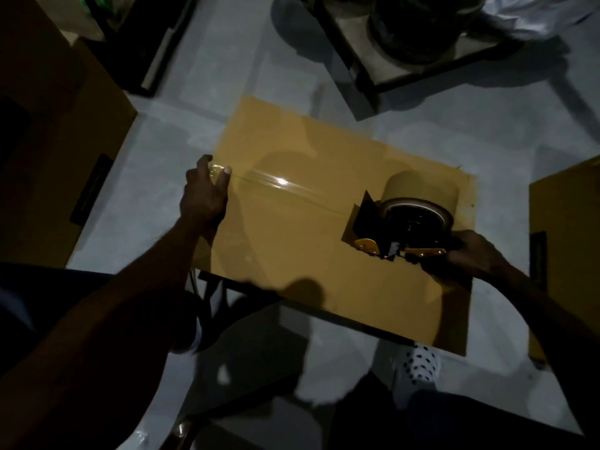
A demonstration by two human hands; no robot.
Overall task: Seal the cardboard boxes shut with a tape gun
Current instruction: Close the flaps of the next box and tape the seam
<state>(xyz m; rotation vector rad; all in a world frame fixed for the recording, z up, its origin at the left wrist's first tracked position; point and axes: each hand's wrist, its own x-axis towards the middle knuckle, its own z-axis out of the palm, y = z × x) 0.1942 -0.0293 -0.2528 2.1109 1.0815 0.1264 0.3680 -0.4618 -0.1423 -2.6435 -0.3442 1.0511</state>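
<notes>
Both forearms are reaching in from the near edge of the dim view, over a pale floor. Beneath them, at the near right, a white sock with dark dots is showing just past the near edge of the cardboard box.

That box is lying flat-topped in the middle of the floor, its brown upper face turned toward the camera. At its left edge the left hand is pinching the free end of the clear tape between thumb and fingers, holding it down against the box edge. From there the strip is running rightward across the box top, catching a bright glint of light, to the tape gun.

Sitting on the right part of the box top, the tape gun is carrying a brown roll on its far side, with yellow metal pieces on its near side. Wrapped around its handle at the near right of the box is the right hand.

Another brown box is standing at the right edge of the view, and a darker one is filling the far left. Farther off, a dark frame is resting on the floor.
</notes>
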